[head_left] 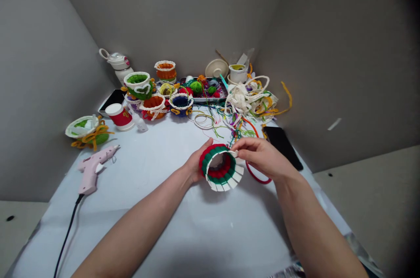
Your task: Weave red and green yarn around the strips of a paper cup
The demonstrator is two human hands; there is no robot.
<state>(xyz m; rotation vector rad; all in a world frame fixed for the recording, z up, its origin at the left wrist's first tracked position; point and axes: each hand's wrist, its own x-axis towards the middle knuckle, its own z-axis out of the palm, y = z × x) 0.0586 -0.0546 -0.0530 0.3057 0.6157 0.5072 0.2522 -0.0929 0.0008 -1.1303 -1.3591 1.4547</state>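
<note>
red-and-green yarn basket [218, 175], white spokes [226, 183] splayed

a white-topped table [197, 234] holds a pink glue gun [90, 168].

Seen from a camera worn on the person's head, the view faces forward and down over the left hand [197, 162] and right hand [264, 158], both close below the lens at the frame's lower middle. A white table [157, 230] stretches ahead of the hands to a gray wall [170, 11] beyond them.
</note>
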